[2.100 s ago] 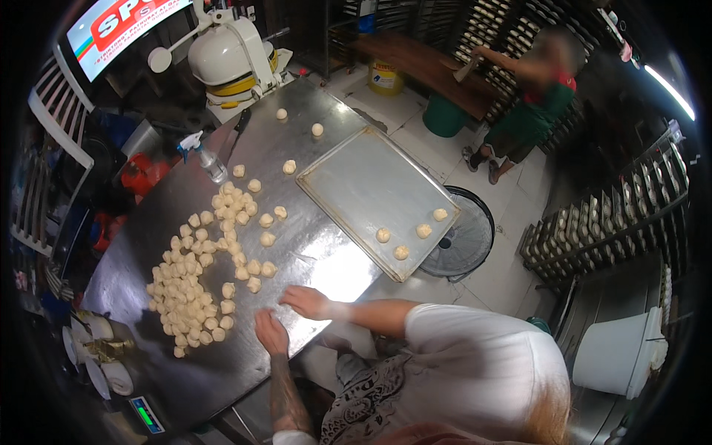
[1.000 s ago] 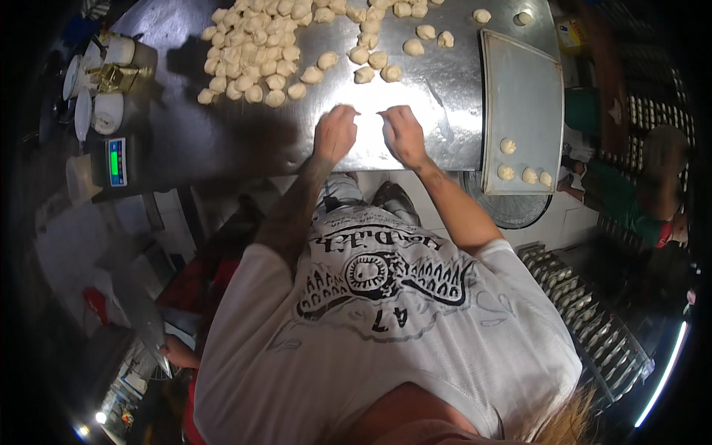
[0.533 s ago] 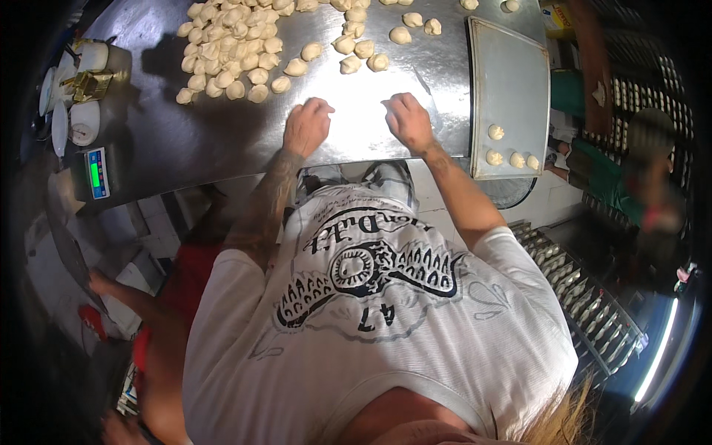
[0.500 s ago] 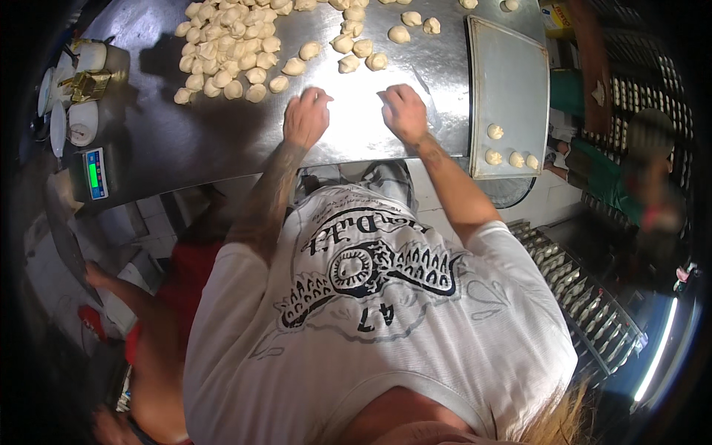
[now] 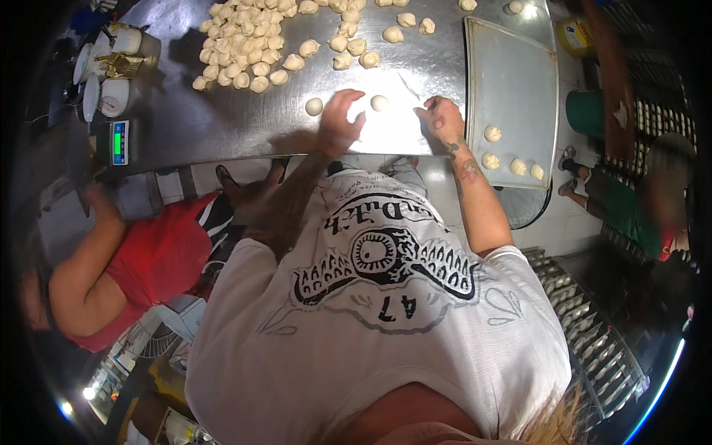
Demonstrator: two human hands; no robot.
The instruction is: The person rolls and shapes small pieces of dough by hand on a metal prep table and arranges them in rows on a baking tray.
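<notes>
Two smooth round dough balls lie on the metal table near its front edge. The left dough ball [image 5: 314,107] rests just outside my left hand [image 5: 342,122], whose fingers are spread with nothing between them. Between my hands sits the right dough ball [image 5: 378,103], close to the left thumb and touched by neither hand. My right hand [image 5: 443,119] is farther right, its fingers loosely bent and the thumb apart; no dough shows in it. Beyond the hands, a large heap of rough dough lumps [image 5: 241,44] covers the table's far left, with several loose lumps [image 5: 357,47] beside it.
At the right, a metal tray [image 5: 512,81] holds several pinched dough pieces [image 5: 490,161]. A digital scale [image 5: 119,143] with a green display stands at the table's left edge. A person in a red top [image 5: 167,259] is at my left; another in green [image 5: 630,208] is farther right.
Both hands have come off the dough they covered, and two round balls now show on the table. My left hand has shifted right and opened; my right hand has also moved right.
</notes>
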